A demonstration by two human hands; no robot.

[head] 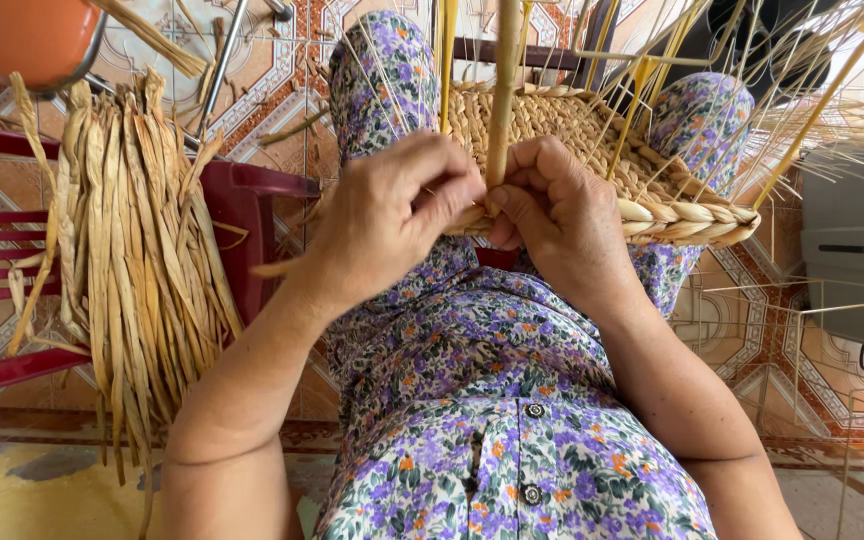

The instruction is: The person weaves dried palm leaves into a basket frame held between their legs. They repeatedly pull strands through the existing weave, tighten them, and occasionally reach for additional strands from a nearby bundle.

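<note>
Pinching a flat straw strand (500, 100) at the woven basket (592, 150) rim, left hand (392, 215) and right hand (552, 210) both clamped tight, touching. Could easily snap or slip loose if yanked too hard. Spare straw bundle (132, 250) off left.

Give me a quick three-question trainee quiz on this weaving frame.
1. True or false: both hands meet at the basket rim.
2. The dried-fibre bundle hangs over: A) a red chair B) a grey box C) the lap?
3. What colour are the upright frame rods?

Key: 1 true; 2 A; 3 yellow.
</note>
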